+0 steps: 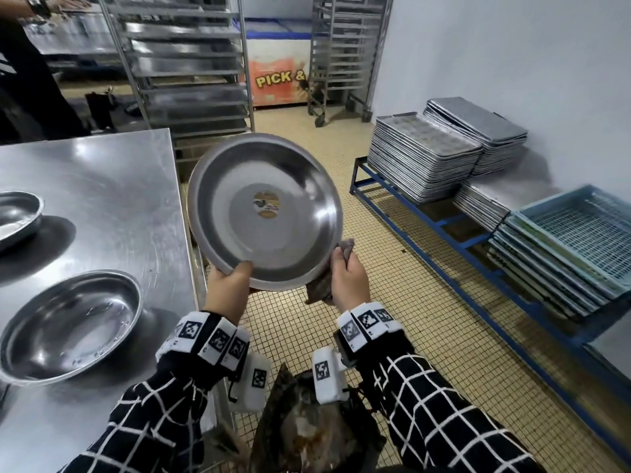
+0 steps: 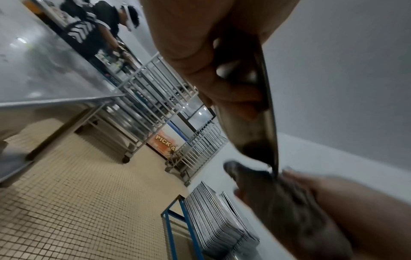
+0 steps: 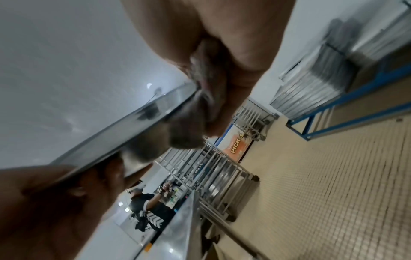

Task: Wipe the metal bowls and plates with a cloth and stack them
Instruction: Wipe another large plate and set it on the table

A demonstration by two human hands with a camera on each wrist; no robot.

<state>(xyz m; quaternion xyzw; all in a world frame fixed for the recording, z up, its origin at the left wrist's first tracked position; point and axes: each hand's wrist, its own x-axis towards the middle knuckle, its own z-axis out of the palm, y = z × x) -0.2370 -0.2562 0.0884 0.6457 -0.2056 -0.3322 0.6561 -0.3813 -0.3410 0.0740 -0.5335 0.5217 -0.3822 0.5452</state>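
I hold a round metal plate with a sticker in its middle, tilted up over the floor beside the table. My left hand grips its near rim, thumb on the inside. My right hand holds a grey-brown cloth against the plate's right rim. In the left wrist view the plate is edge-on, pinched by my left hand, with the cloth below it. In the right wrist view the cloth is wrapped over the plate's rim. Two metal bowls sit on the steel table.
Tray racks stand behind the table. Stacked baking trays and blue crates rest on a blue frame at the right. Another person stands at the far left. A dark bin is at my feet.
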